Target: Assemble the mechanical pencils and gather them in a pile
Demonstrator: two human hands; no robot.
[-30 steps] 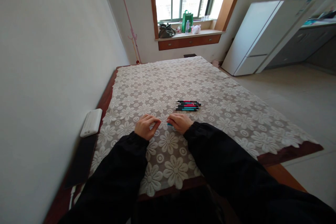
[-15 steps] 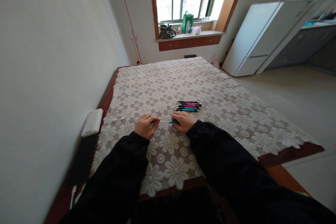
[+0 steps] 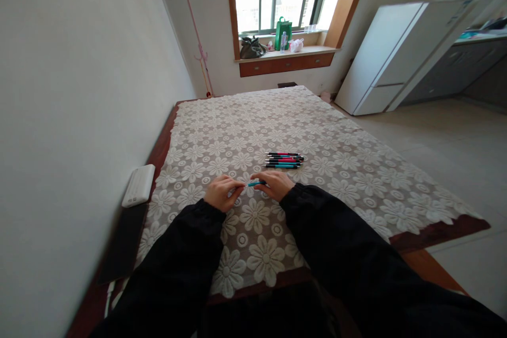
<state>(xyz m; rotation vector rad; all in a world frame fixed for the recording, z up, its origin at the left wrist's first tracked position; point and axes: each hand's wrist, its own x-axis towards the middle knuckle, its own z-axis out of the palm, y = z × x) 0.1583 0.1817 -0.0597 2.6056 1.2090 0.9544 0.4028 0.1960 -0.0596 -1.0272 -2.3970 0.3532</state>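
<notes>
Over the near part of the lace tablecloth point(image 3: 255, 214), both my hands are close together. My left hand point(image 3: 222, 191) pinches a thin white pen refill point(image 3: 246, 185), of which only a short piece shows past the fingertips. My right hand point(image 3: 278, 185) grips a blue pen barrel point(image 3: 255, 183) between thumb and fingers. The barrel's open end faces the left fingertips, with the refill in line with it; how far it sits inside is hidden. Just beyond my right hand, several pens point(image 3: 283, 160) in black with red or blue lie side by side.
A white power bank point(image 3: 138, 185) and a dark flat device point(image 3: 122, 243) with a white cable point(image 3: 109, 296) lie along the left edge by the wall. Farther off are a pink coat rack point(image 3: 193, 16), a windowsill with bags, and a white fridge point(image 3: 382, 58).
The blue barrel has moved left toward my left hand, and less of the white refill shows between the hands. More of the barrel now shows past my right fingers.
</notes>
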